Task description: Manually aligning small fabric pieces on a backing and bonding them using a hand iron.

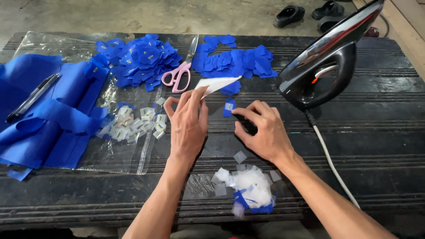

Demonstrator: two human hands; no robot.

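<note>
My left hand [188, 124] pinches a white paper sheet [218, 83] w/ thumb + fingers, lifted off the bench. Right hand [261, 130] is half curled, holding nothing, fingertips down on the dark bench [380, 132] just beside the small blue patch [228, 107] w/ its white label, mid-bench, between my hands. I'd say: keep the patch flat, label centred, lay the paper square over it w/o nudging it. Iron [325, 59] stands on end near the far right corner, so watch the cord [330, 159] by my right wrist. Pink scissors [179, 73] lie toward the far edge.
</note>
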